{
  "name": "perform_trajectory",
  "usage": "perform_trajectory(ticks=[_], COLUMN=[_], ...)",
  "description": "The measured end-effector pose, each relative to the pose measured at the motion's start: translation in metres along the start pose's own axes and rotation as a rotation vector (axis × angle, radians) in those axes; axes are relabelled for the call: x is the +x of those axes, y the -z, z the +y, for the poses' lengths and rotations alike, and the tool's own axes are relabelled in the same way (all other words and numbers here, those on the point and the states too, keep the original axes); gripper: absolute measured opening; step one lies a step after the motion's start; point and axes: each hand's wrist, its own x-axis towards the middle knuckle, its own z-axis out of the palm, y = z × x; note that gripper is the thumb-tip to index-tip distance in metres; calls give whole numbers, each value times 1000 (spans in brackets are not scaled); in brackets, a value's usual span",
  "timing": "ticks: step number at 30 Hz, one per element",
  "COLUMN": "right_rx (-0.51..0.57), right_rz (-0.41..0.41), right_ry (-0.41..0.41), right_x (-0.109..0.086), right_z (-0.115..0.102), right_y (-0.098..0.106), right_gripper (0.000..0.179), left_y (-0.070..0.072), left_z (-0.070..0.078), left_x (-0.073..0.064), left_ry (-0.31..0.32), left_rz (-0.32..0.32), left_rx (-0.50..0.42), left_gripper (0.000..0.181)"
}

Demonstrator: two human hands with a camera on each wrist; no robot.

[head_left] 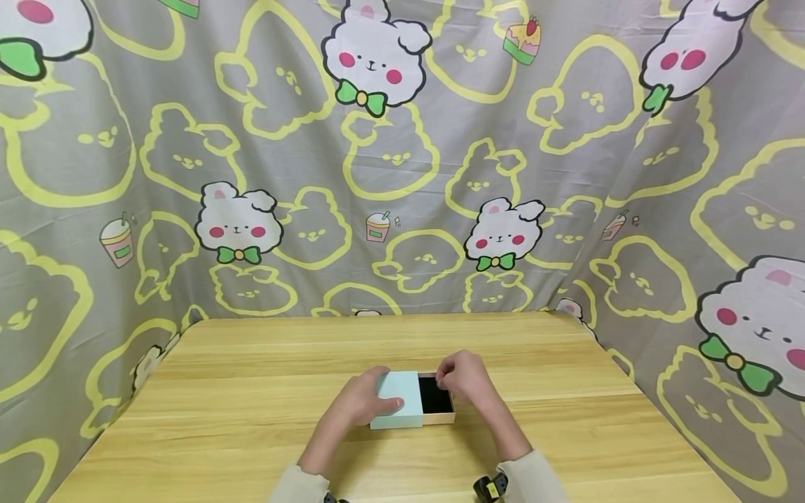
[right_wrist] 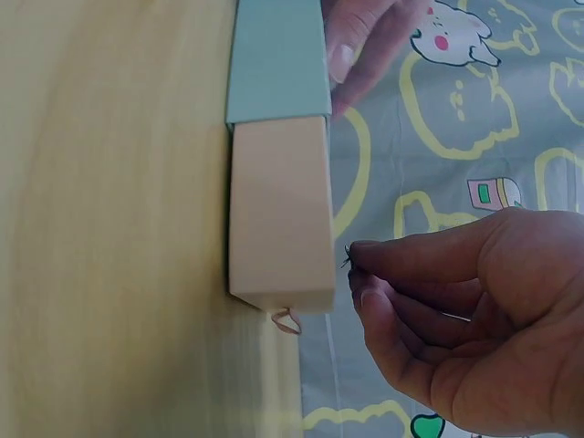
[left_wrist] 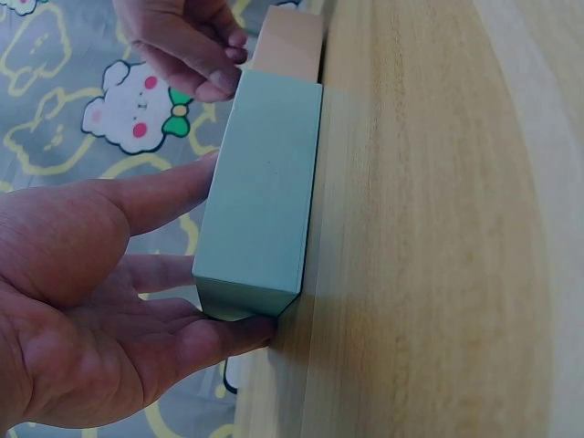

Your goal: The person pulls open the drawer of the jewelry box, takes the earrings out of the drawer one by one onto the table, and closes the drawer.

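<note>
Pale blue-green and square-edged, the box sleeve (head_left: 409, 386) lies on the wood-grained table (head_left: 251, 391), toward its near side. From where I stand, a peach drawer (head_left: 438, 419) juts part-way from its right end, showing a black lining (head_left: 432, 398); a thin loop (right_wrist: 288, 321) hangs at the drawer's right end. The left hand (head_left: 365, 398) grips the sleeve, thumb on top; the right hand (head_left: 464, 377) pinches a tiny dark thing (right_wrist: 347, 259) I can't make out.
</note>
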Motion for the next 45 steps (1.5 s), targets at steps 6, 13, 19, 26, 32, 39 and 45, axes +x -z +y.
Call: perform_trajectory(ticks=[6,13,19,26,32,39,45], right_rx=[7,12,25,30,13,-48,-27], right_rz=[13,52,73,67,77,95,96], right_ry=[-23,-55,-117,-177,-188,-194,-208], right_x=[1,5,5,7,8,8,5], right_z=[5,20,36,54,66,78,86], right_y=[7,20,37,43,46,46,45], right_gripper=[15,12,11,8,7,11,11], left_y=[0,0,-1,-1,0,0,0], left_z=[0,0,0,0,0,0,0], left_x=[0,0,0,-1,0,-1,-1], left_ry=[3,-3,-7,-10,-5,-1,-10], left_rz=[9,10,10,7,2,3,7], left_rx=[6,8,9,7,5,3,2], left_gripper=[71,71,71,71,71,71,71])
